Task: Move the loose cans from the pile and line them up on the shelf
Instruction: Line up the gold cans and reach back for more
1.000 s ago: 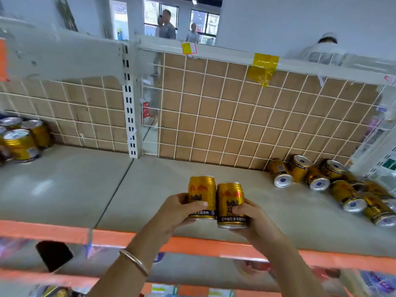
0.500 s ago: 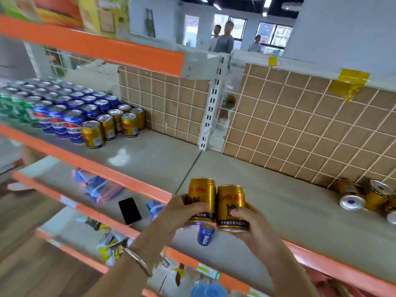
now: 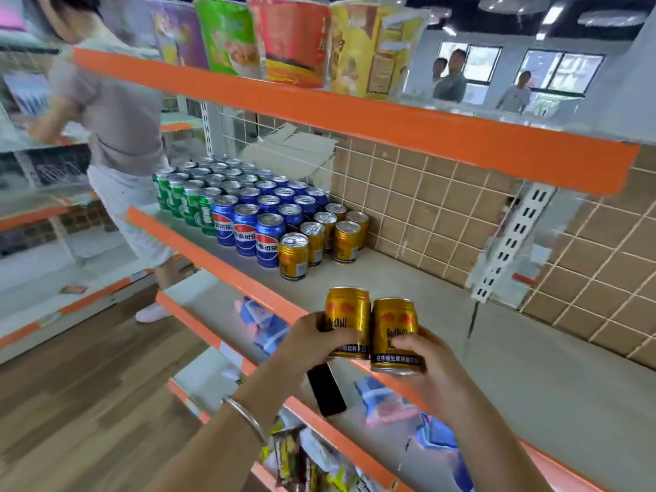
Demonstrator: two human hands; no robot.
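Note:
My left hand (image 3: 312,340) grips one gold can (image 3: 348,321) and my right hand (image 3: 431,363) grips a second gold can (image 3: 394,333). Both cans stand upright, side by side and touching, above the orange front edge of the grey shelf (image 3: 408,278). Further left on that shelf stands a short block of gold cans (image 3: 319,239), lined up beside rows of blue cans (image 3: 264,221) and green cans (image 3: 184,200). The loose pile is out of view.
A person in a grey top (image 3: 117,111) stands at the left end of the shelving. An upper orange shelf (image 3: 319,111) carrying snack bags overhangs the cans. A white slotted upright (image 3: 511,239) divides the brown tiled back wall. Lower shelves hold packets.
My view has swung left along the shelf. The loose pile at the right has left the frame and the lined-up rows have come closer. Both hands still hold their cans together.

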